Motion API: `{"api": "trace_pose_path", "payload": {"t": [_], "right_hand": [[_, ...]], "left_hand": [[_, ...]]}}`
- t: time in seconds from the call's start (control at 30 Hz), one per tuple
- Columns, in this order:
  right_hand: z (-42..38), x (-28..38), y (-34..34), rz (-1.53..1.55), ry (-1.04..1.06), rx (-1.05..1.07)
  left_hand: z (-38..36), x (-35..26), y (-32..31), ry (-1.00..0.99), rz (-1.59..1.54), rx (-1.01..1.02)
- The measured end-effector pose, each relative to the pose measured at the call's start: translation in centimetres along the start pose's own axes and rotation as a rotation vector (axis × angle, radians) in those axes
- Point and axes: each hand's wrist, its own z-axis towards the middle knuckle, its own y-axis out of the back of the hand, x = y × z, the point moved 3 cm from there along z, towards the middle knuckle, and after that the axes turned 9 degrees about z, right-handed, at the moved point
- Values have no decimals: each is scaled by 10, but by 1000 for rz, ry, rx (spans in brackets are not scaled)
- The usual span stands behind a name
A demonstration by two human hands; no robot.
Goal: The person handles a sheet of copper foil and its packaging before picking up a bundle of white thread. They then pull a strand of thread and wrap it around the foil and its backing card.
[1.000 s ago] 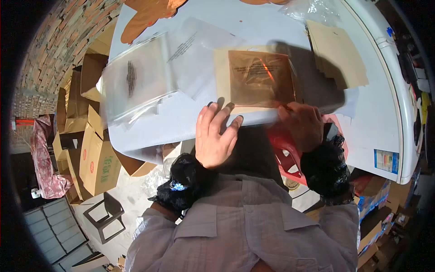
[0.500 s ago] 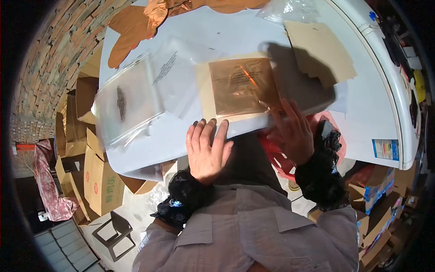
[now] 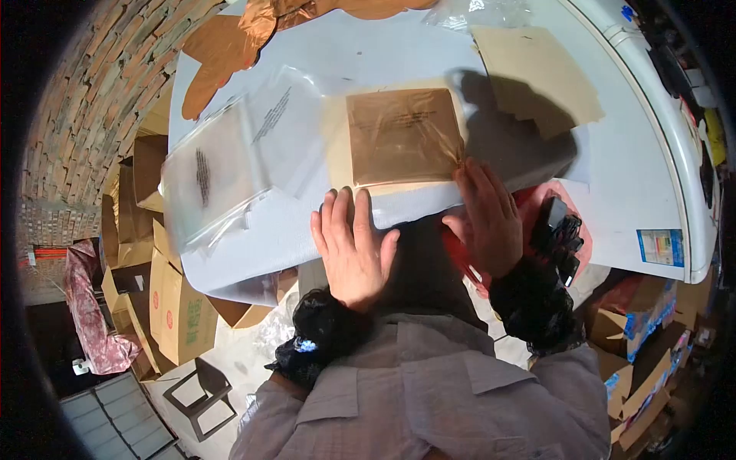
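A copper-coloured square sheet in a clear printed film (image 3: 404,136) lies on a cream paper sheet (image 3: 335,146) at the front of the white table (image 3: 307,222). My left hand (image 3: 353,249) is open, its fingertips at the lower left edge of the cream paper. At the lower right corner of the copper square, my right hand (image 3: 491,222) has its fingers extended and touches the film, gripping nothing. A stack of clear plastic bags (image 3: 215,172) with dark print lies on the left, and loose clear film (image 3: 287,123) beside it.
Copper-coloured foil pieces (image 3: 222,57) lie along the far edge. Cream sheets (image 3: 533,80) and clear plastic (image 3: 475,14) are at the back right. Cardboard boxes (image 3: 180,307) stand at lower left, a dark stool (image 3: 201,399) near them. A red bag (image 3: 579,238) hangs below the table edge.
My right hand has shifted slightly up and left to the copper square's corner. My left hand's fingers have spread wider at the paper's edge, and the view has shifted slightly.
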Motion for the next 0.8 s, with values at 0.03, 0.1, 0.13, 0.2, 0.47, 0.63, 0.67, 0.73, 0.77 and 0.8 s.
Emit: {"api": "trace_pose_path", "payload": {"t": [0.03,0.1,0.13,0.2,0.47,0.63,0.67,0.73,0.77,0.8], "right_hand": [[0,-1,0,-5,0,-6],[0,-4,2,29,14,-19],[0,-6,2,44,18,-26],[0,-8,2,44,23,-43],[1,-13,-1,-39,12,20],[1,-14,-1,-15,30,10],[1,-14,-1,-14,34,8],[2,-13,-1,-10,33,5],[2,-13,0,-8,32,2],[2,-13,0,-3,30,7]], "left_hand": [[2,-1,-1,0,-11,39],[2,-3,-3,-11,41,2],[2,-3,-4,-17,64,-10],[4,-5,-4,-14,85,-41],[2,-9,-5,-58,119,-10],[8,-9,-4,-18,155,-1],[10,-9,-3,-17,145,-11],[13,-8,-1,-15,124,-32],[13,-7,0,-34,142,-39],[13,-6,0,-53,159,-48]]}}
